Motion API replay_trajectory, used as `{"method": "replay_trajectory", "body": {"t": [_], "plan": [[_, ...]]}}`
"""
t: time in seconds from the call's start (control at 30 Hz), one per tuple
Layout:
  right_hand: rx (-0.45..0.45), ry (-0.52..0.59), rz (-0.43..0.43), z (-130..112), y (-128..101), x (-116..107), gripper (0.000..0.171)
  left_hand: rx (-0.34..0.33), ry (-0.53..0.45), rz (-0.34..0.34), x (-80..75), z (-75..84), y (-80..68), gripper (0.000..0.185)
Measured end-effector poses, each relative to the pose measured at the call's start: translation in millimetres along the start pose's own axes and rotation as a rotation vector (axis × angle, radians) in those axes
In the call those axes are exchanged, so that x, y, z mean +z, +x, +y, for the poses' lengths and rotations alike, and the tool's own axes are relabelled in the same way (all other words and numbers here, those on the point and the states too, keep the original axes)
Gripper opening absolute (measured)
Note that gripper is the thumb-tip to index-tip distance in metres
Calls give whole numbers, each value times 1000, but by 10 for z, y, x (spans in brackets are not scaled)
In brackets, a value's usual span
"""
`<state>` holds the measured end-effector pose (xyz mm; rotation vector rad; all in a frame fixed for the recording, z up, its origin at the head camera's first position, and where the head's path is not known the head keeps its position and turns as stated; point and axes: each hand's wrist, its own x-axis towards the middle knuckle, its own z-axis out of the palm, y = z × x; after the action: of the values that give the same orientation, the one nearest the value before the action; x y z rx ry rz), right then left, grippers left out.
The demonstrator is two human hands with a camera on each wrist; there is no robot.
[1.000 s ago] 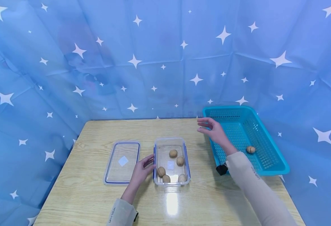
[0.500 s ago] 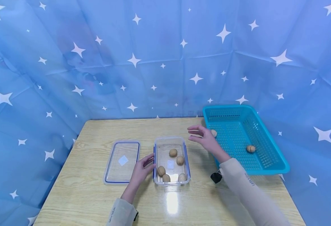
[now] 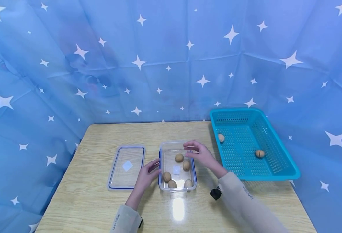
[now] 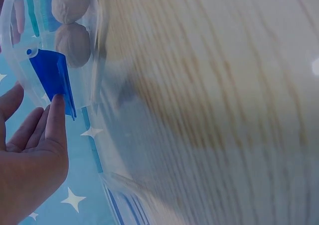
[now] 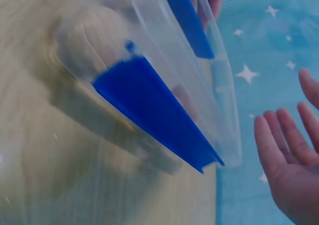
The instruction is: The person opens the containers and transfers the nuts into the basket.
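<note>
A clear plastic box (image 3: pixel 177 188) with blue clips (image 5: pixel 154 113) sits mid-table and holds several walnuts (image 3: pixel 179 158). My left hand (image 3: pixel 147 173) rests against its left wall, fingers straight, one fingertip on a blue clip (image 4: pixel 54 78). My right hand (image 3: pixel 199 154) hovers empty over the box's right side, fingers loosely extended. Right of the box, a teal basket (image 3: pixel 276 176) holds two walnuts, one near its left wall (image 3: pixel 221 138) and one in the middle (image 3: pixel 259 153). In the left wrist view two walnuts (image 4: pixel 72 23) show through the box wall.
The box's flat clear lid (image 3: pixel 126 167) with a blue rim lies left of the box on the wooden table (image 3: pixel 101 207). A blue star-print curtain (image 3: pixel 171 61) closes in the back and both sides.
My right hand has moved left from the basket's near-left corner to above the box. A second walnut now shows in the basket by its left wall. The left hand has stayed put.
</note>
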<state>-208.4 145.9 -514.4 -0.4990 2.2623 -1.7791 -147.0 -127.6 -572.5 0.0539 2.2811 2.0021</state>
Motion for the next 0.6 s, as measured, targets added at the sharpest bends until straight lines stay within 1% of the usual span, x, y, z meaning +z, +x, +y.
{"method": "replay_trajectory", "body": {"t": [0.23, 0.4, 0.5, 0.6], "plan": [[19, 10, -51, 92, -57, 191, 41, 8, -1, -3, 3, 2, -16, 49], [19, 52, -101, 135, -80, 336, 42, 12, 22, 1, -1, -18, -6, 49], [16, 46, -126, 141, -86, 420, 40, 26, 40, -6, -7, -25, 1, 48], [20, 31, -158, 137, -85, 499, 40, 18, 46, -11, -11, -24, 3, 49]]}}
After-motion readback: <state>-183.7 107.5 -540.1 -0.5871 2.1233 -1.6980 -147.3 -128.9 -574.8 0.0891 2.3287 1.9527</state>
